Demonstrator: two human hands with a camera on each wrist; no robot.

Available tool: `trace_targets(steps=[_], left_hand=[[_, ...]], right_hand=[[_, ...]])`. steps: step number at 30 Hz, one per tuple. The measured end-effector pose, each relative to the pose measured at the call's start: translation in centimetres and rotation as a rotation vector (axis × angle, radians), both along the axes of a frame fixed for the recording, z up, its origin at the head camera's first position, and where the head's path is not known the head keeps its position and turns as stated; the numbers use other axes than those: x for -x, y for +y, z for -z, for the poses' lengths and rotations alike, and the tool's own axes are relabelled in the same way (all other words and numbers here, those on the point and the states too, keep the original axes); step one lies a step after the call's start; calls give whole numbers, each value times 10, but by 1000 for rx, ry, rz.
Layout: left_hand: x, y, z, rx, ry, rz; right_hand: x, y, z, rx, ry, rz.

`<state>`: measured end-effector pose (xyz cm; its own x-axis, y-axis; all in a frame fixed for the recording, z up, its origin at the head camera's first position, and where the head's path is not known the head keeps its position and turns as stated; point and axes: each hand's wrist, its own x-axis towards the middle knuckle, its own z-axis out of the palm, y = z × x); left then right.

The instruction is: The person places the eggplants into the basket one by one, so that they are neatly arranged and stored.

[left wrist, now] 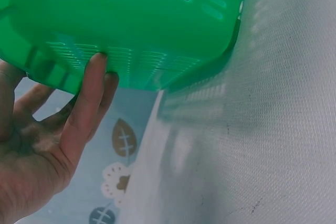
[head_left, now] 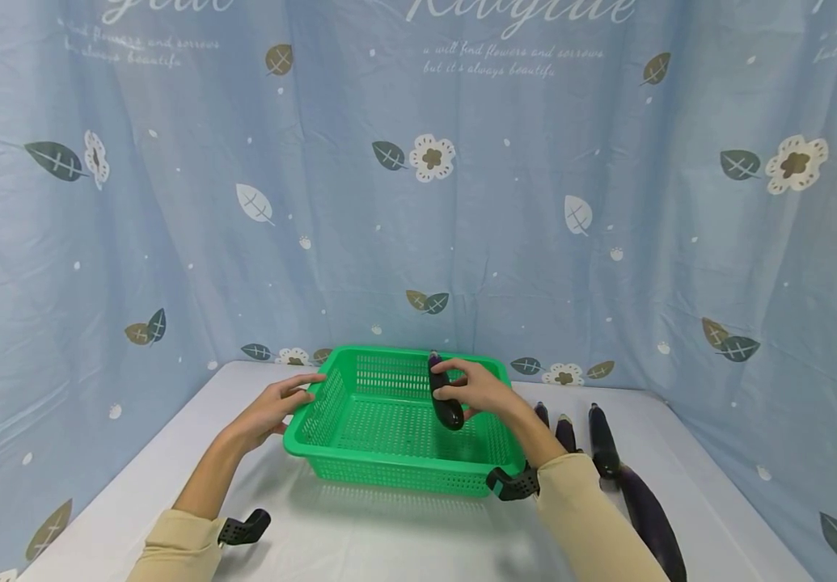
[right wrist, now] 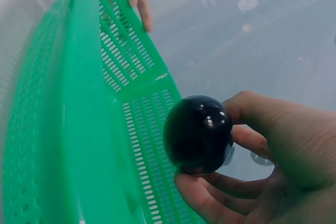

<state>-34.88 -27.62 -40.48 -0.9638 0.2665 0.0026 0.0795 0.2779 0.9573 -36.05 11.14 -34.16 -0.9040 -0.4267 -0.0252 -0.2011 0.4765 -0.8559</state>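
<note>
The right hand (head_left: 478,390) pinches a dark eggplant (head_left: 447,412) between thumb and fingers, above the right part of the green basket (head_left: 403,461), with the stem end far and the rounded end near. Its skin shines, so it is probably slippery; I judge it moderately heavy, firm but easily bruised, and best held around the thick middle with spread fingers rather than squeezed at one spot. The basket looks like thin plastic, light and fairly stiff, apt to slide if nudged; its rim is the natural place to hold. The left hand (head_left: 272,411) has its fingers at the left rim and against the outer wall, but whether it clasps the basket or merely touches it I cannot tell. On the right of the table (head_left: 331,533) lie more eggplants (head_left: 603,444), partly hidden behind the right forearm and sleeve (head_left: 593,517), the nearest one cut off at the bottom edge. In the right wrist view only the held one's blunt end shows, and contact between it and the basket is impossible to make out.
</note>
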Motion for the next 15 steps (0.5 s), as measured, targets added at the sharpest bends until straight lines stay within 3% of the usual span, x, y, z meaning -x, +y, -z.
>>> trace_targets(steps=[15], left_hand=[[0, -1, 0, -5, -3, -2]], right_hand=[[0, -18, 2, -12, -23, -31]])
